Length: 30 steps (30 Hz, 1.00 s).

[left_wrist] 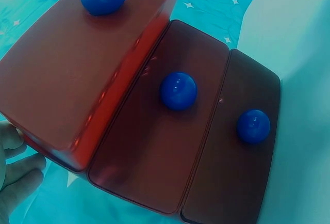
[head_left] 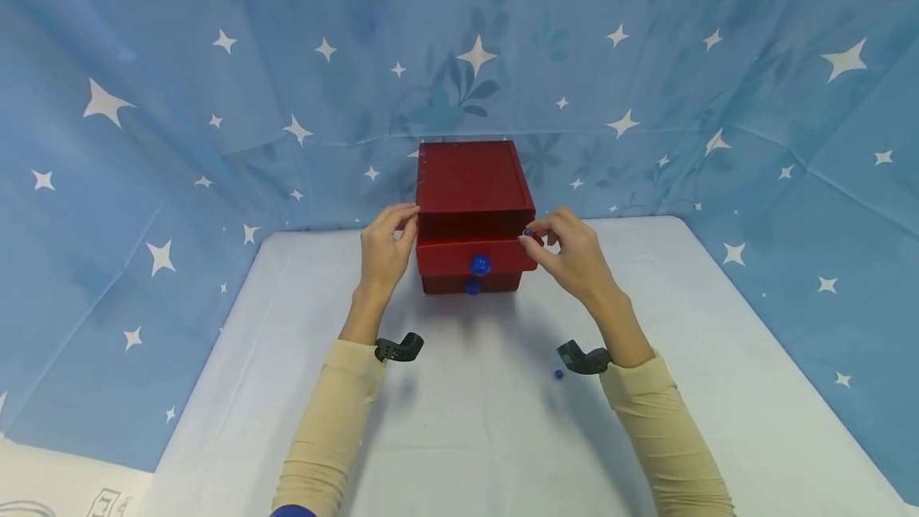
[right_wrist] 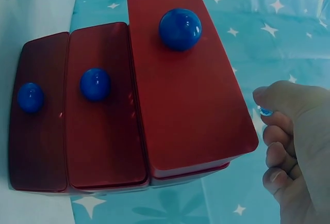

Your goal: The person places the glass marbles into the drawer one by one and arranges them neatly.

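Observation:
A small red cabinet [head_left: 470, 178] has three drawers with round blue knobs. Its top drawer [head_left: 448, 258] is pulled out, its knob [right_wrist: 180, 29] facing me; the two lower drawers [left_wrist: 149, 121] are closed. My left hand [head_left: 385, 250] is at the cabinet's left side, fingertips right by the upper edge. Between thumb and index finger, my right hand [head_left: 574, 254] pinches a small blue bead [right_wrist: 265, 111] just by the drawer's right front corner. Another small blue bead [head_left: 558, 374] lies on the table, near the right wrist in the head view.
The cabinet stands at the back of a white-covered table [head_left: 445, 429]. Behind it and along both sides hangs a blue curtain [head_left: 345, 86] with white stars. A dark wrist strap [head_left: 402, 347] is on the left arm, another [head_left: 583, 358] on the right.

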Motion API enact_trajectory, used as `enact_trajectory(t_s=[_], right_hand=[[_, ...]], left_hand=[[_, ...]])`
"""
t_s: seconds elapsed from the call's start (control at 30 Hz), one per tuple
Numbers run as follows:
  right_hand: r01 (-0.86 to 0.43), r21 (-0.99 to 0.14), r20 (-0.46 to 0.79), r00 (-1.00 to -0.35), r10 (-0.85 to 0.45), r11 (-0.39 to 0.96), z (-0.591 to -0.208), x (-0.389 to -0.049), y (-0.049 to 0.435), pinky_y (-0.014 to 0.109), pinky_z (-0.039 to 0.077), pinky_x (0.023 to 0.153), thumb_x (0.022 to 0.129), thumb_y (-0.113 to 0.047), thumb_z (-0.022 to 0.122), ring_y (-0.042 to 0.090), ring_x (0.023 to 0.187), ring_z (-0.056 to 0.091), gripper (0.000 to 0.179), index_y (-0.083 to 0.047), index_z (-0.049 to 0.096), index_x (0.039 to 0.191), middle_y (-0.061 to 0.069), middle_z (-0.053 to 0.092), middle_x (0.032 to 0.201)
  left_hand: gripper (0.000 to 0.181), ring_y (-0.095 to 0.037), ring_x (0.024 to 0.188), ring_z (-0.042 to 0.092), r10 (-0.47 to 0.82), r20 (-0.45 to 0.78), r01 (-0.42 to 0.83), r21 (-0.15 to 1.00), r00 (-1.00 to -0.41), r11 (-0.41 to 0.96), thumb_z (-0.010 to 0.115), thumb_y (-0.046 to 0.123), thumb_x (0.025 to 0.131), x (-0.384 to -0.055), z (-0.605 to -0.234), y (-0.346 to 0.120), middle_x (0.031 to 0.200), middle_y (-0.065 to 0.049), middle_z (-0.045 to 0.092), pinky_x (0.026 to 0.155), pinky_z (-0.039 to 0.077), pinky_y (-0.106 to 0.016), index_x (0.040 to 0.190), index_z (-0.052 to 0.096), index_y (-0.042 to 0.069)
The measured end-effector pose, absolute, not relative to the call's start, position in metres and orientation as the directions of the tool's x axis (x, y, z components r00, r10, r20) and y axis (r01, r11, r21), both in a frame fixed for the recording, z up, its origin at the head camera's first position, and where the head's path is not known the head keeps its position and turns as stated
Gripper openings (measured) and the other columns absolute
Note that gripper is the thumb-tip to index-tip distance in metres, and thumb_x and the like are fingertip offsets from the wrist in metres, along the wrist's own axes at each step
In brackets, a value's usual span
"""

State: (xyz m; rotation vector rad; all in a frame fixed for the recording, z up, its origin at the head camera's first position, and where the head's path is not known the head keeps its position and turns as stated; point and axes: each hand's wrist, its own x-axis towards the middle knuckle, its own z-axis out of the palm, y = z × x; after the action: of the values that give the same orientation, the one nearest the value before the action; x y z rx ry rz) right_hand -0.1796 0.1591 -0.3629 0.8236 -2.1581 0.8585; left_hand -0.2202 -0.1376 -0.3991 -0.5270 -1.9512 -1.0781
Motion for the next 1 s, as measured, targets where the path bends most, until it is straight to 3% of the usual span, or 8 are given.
enact_trajectory(t_s=[0.27,0.63,0.83,1.0], right_hand=[[-0.7,-0.376,0.73,-0.627,-0.271,0.607,-0.362,-0.183,0.155,0.016,0.042,0.064,0.082,-0.008,0.082,0.021,0.075,0.055,0.022,0.001,0.071,0.099,0.012,0.063,0.091],[-0.72,-0.336,0.744,-0.598,-0.297,0.608,-0.36,-0.192,0.151,0.013,0.035,0.06,0.083,-0.008,0.081,0.023,0.075,0.053,0.022,0.002,0.072,0.102,0.012,0.062,0.089],[-0.698,-0.347,0.711,-0.631,-0.31,0.626,-0.36,-0.195,0.15,0.02,0.039,0.059,0.085,-0.01,0.079,0.027,0.075,0.055,0.023,0.001,0.072,0.104,0.011,0.061,0.091],[-0.696,-0.342,0.704,-0.635,-0.318,0.632,-0.362,-0.197,0.15,0.022,0.041,0.057,0.086,-0.012,0.078,0.021,0.075,0.054,0.023,0.001,0.073,0.105,0.01,0.061,0.092]], left_hand=[[0.017,-0.027,0.084,0.073,-0.039,0.821,0.678,0.496,-0.57,0.542,0.065,0.001,0.093,-0.218,-0.398,-0.137,0.106,-0.015,0.075,0.078,0.063,-0.036,0.106,0.076,-0.002],[0.018,-0.027,0.086,0.074,-0.029,0.817,0.678,0.498,-0.576,0.541,0.064,0.002,0.094,-0.22,-0.397,-0.138,0.108,-0.015,0.075,0.079,0.063,-0.035,0.108,0.075,-0.002],[0.018,-0.026,0.085,0.073,-0.032,0.814,0.673,0.501,-0.58,0.544,0.063,0.002,0.095,-0.221,-0.398,-0.139,0.108,-0.015,0.075,0.078,0.063,-0.034,0.107,0.076,-0.002],[0.018,-0.027,0.084,0.073,-0.04,0.817,0.672,0.5,-0.576,0.546,0.065,0.001,0.093,-0.219,-0.398,-0.138,0.107,-0.015,0.075,0.078,0.063,-0.037,0.107,0.076,-0.001]])
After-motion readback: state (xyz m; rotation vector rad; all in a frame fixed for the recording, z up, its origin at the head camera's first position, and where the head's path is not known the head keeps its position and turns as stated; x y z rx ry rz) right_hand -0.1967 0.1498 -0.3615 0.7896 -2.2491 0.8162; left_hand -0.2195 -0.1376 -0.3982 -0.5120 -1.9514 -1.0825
